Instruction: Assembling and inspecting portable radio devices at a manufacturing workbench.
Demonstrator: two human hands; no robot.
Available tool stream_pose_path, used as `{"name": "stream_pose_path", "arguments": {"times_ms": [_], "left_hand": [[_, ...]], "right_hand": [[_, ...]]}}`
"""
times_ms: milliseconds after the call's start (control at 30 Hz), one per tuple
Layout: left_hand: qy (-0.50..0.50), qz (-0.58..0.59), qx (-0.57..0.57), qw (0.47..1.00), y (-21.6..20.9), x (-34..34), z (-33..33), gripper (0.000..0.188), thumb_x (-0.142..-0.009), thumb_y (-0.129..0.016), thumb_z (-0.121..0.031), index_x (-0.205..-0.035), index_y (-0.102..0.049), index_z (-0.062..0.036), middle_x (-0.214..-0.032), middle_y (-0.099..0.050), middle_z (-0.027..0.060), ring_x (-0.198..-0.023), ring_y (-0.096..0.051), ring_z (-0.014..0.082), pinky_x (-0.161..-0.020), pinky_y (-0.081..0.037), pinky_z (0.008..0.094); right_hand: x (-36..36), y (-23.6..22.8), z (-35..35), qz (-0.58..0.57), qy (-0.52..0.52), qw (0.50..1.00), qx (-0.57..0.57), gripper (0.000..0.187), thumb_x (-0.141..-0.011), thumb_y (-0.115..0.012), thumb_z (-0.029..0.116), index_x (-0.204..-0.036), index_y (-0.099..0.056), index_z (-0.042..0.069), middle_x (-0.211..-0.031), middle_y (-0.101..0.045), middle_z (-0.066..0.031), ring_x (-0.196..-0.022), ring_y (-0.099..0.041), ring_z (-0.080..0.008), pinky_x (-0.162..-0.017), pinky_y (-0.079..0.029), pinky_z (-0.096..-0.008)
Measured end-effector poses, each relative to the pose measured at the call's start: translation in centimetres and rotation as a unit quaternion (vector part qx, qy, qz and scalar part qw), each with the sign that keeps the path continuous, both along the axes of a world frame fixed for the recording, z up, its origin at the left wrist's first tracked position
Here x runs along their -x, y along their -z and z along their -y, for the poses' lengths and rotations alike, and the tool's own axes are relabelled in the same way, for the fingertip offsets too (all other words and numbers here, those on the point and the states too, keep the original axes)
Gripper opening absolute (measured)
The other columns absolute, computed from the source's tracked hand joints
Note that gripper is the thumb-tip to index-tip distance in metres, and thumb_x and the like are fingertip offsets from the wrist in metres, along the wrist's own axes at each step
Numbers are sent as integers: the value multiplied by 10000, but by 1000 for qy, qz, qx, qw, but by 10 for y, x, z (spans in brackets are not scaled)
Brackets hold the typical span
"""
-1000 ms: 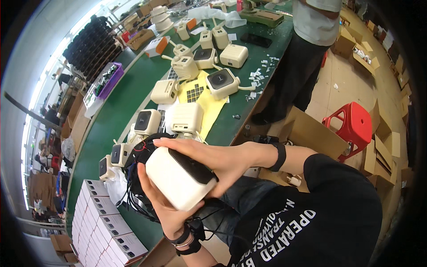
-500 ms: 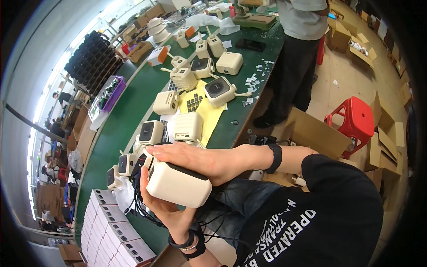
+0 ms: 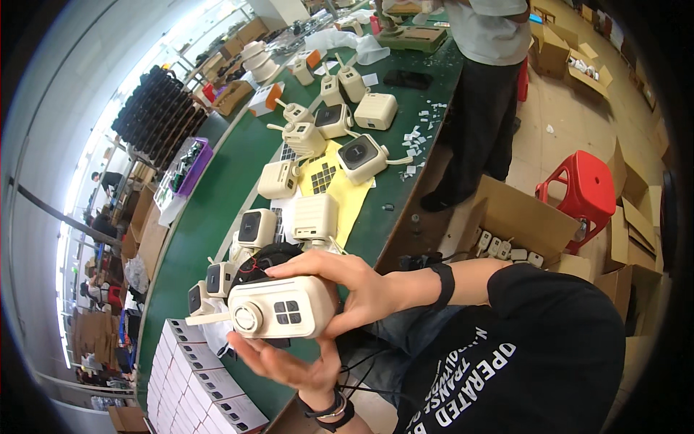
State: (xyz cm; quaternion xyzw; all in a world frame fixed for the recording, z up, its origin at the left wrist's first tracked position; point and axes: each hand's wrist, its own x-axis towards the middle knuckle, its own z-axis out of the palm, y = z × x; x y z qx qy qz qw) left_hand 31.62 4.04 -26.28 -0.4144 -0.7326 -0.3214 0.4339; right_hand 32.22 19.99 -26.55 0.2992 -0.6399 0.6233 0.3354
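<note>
A cream, box-shaped device with a round knob, several dark square buttons and a cream strap-like piece jutting left is held over the table's near edge. Around its far side and right end curl the fingers and thumb of my right hand, gripping it. Just below the device is my left hand, its fingers stretched out and apart; whether its thumb touches the casing I cannot tell. Beyond lie more cream devices, one ribbed and one with a dark round-patterned face, near a yellow sheet of dark square stickers.
Stacked white boxes stand at the lower left. A purple bin sits beyond the green table. On the right are a red stool and an open carton holding cream devices. A person stands at the table's far right side.
The device has turned, so its face with knob and buttons now shows instead of a plain side. My right hand moved from across its top to its right end; my left hand dropped lower.
</note>
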Motion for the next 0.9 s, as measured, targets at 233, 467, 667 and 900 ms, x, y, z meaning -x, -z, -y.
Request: {"name": "stream_pose_path", "arguments": {"times_ms": [233, 467, 667, 900], "left_hand": [[92, 283, -194, 935, 6, -22, -17, 1277, -560, -706, -637, -1402, 56, -51, -1441, -20, 193, -1326, -153, 341, -1056, -204, 492], [95, 379, -241, 888, -3, -27, -18, 1231, -553, -733, -600, -1401, -54, -21, -1416, -157, 182, -1284, -267, 287, -1035, -255, 414], [262, 608, -426, 617, -21, -8, 17, 706, -786, -451, -588, -1302, -375, -113, -1231, -485, 119, -1063, -538, 254, -800, -506, 384], [344, 766, -416, 349, -49, -13, 12, 687, -818, -402, -625, -1312, -357, -150, -1313, -384, 148, -1151, -441, 335, -776, -509, 519]], "right_hand": [[-3, 8, 6, -154, 122, 979, -46, 521, -711, -703, 123, -1175, -493, 16, -1213, -497, -195, -1138, -476, -367, -955, -358, -452], [-16, 17, 20, -219, 319, 910, -150, 306, -813, -567, 122, -1118, -548, 130, -1222, -512, -109, -1124, -472, -280, -1016, -279, -446], [-13, -7, 6, -110, 36, 990, -86, 804, -668, -760, 225, -1318, -321, 49, -1372, -312, -199, -1276, -279, -362, -1036, -205, -482], [-8, -27, -13, -50, -1, 985, -162, 765, -645, -774, 283, -1273, -411, 39, -1302, -405, -131, -1194, -384, -289, -996, -257, -434]]}}
